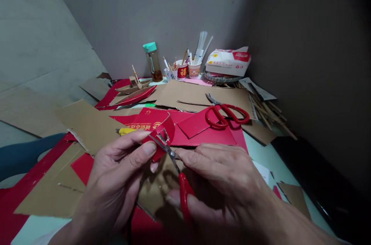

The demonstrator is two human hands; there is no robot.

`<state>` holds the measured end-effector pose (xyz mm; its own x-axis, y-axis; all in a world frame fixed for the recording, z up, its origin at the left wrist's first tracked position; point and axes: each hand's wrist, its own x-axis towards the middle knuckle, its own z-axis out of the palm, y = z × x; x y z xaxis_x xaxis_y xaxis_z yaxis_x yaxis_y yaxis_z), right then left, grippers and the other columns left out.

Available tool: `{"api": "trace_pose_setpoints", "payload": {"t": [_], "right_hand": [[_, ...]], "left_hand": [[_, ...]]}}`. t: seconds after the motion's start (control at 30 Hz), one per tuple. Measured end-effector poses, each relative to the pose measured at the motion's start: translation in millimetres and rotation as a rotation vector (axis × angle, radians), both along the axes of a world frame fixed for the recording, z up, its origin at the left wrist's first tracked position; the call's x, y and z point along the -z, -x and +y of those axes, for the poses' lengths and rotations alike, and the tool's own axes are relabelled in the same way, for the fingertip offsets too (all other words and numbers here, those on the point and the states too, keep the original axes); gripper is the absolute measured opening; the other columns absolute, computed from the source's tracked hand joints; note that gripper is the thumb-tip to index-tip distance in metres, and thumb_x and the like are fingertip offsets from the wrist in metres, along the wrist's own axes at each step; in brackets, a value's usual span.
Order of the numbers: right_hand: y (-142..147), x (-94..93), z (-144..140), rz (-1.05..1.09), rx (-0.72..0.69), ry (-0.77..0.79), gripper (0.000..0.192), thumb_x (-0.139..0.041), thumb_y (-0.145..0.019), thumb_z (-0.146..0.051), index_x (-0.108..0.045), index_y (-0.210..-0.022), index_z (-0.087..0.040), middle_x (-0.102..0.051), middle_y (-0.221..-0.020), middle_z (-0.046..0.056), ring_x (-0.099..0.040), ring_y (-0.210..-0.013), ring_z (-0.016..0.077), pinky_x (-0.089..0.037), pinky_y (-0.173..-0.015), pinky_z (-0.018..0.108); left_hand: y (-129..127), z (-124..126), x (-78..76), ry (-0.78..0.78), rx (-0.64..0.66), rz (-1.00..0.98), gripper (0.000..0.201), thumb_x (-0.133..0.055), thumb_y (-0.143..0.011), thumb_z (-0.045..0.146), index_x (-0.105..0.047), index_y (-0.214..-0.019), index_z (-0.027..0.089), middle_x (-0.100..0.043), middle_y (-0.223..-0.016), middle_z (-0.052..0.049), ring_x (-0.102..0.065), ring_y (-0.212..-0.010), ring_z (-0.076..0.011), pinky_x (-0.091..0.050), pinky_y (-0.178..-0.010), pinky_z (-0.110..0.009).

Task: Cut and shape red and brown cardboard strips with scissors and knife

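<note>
The landmark is the large pair of steel scissors with red looped handles (pixel 222 105), lying on the desk (pixel 257 148), which is pale green. Nearer the person and left of this landmark, the left hand (pixel 121 175) has its grip closed on a small, curled red cardboard piece (pixel 169 126), pinched between thumb and fingers. The right hand (pixel 220 175), nearer the person than the landmark, has its grip closed around a smaller pair of red-handled metal scissors (pixel 183 187). Their parted blades lie against the piece, beside a ragged, pale-edged patch; whether they are biting into it cannot be told.

Left of the landmark lies a red cardboard sheet with gold print (pixel 136 119), and farther off that way, two boat-shaped cardboard models, one brown and one red (pixel 136 96). Beyond the landmark and to its left stand a clear bottle with a turquoise lid (pixel 152 61) and a patterned paper cup holding clear sticks (pixel 194 71). A bundle of thin wooden sticks (pixel 265 111) lies to its right.
</note>
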<state>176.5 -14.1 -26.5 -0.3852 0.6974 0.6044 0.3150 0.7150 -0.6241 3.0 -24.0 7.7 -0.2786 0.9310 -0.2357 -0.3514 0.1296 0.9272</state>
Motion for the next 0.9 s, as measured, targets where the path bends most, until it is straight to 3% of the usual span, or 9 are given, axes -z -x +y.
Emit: {"api": "trace_pose_setpoints", "payload": {"t": [0.2,0.4,0.67,0.9], "right_hand": [[-5,-2.0,0,-0.047,-0.024,-0.036,0.011,-0.062,-0.087,-0.011,-0.069,-0.081,-0.018,-0.062,-0.065,-0.002,-0.048,-0.055,0.0113,-0.035,-0.052,0.029],[-6,-10.6,3,-0.132,0.008,-0.103,0.02,-0.058,-0.086,-0.009,-0.077,-0.093,-0.012,-0.062,-0.063,-0.002,-0.046,-0.054,0.0124,-0.037,-0.052,0.031],[-7,-11.4,2,-0.178,0.035,-0.025,0.02,-0.058,-0.09,-0.016,-0.078,-0.094,-0.017,-0.062,-0.065,-0.002,-0.048,-0.054,0.0139,-0.036,-0.052,0.032],[-9,-11.1,1,-0.165,0.0,-0.031,0.024,-0.054,-0.092,-0.014,-0.077,-0.099,-0.013,-0.067,-0.069,0.001,-0.052,-0.055,0.0145,-0.039,-0.052,0.032]], "left_hand": [[0,1,-0.7,0.019,-0.026,-0.011,0.047,-0.107,-0.035,0.029,-0.083,-0.074,0.016,-0.069,-0.065,-0.002,-0.059,-0.055,-0.0106,-0.057,-0.052,-0.018],[3,2,5.4,0.015,-0.044,-0.001,0.047,-0.107,-0.04,0.027,-0.084,-0.08,0.017,-0.077,-0.075,-0.005,-0.067,-0.06,-0.013,-0.061,-0.057,-0.019],[-1,-3,4.3,0.025,-0.06,0.021,0.051,-0.108,-0.034,0.028,-0.084,-0.077,0.017,-0.072,-0.067,-0.002,-0.062,-0.056,-0.0118,-0.06,-0.054,-0.019],[-1,1,5.1,0.073,-0.053,-0.024,0.051,-0.106,-0.039,0.023,-0.084,-0.084,0.019,-0.075,-0.076,-0.004,-0.063,-0.06,-0.0125,-0.06,-0.055,-0.02]]}}
